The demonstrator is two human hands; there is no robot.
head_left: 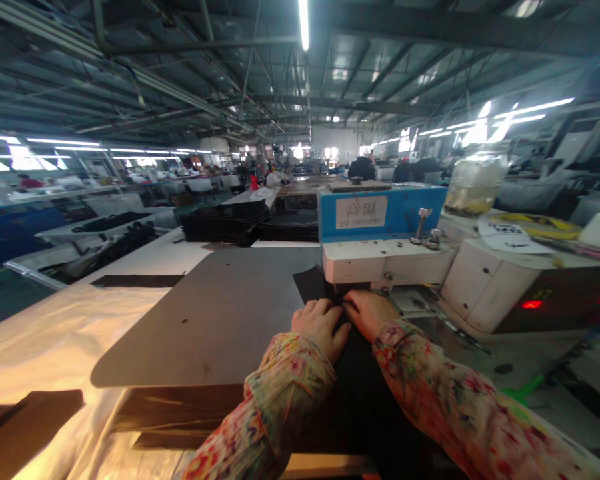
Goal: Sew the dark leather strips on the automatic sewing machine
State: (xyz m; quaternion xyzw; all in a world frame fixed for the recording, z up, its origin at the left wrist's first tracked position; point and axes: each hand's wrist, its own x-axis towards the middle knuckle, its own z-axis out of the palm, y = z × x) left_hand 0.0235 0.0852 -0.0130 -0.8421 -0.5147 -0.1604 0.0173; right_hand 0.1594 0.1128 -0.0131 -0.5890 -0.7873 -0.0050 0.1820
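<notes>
A strip of black sheet material (309, 283) runs under the head of a white and blue machine (385, 260), and its lower part hangs dark between my forearms. My left hand (321, 325) lies on this material at the edge of the grey metal plate (220, 313), thumb apart from the bent fingers. On the other side, close under the machine head, my right hand (371, 312) has its fingertips pinched together at the material's edge. The exact grip there is partly hidden by the fingers.
Stacks of black sheets (225, 221) stand behind the plate. Brown pieces (25, 427) lie at the lower left. A control box with red digits (530, 293), a clear jar (477, 180) and yellow tape (537, 227) are at right. Tweezers (465, 335) lie beside the machine.
</notes>
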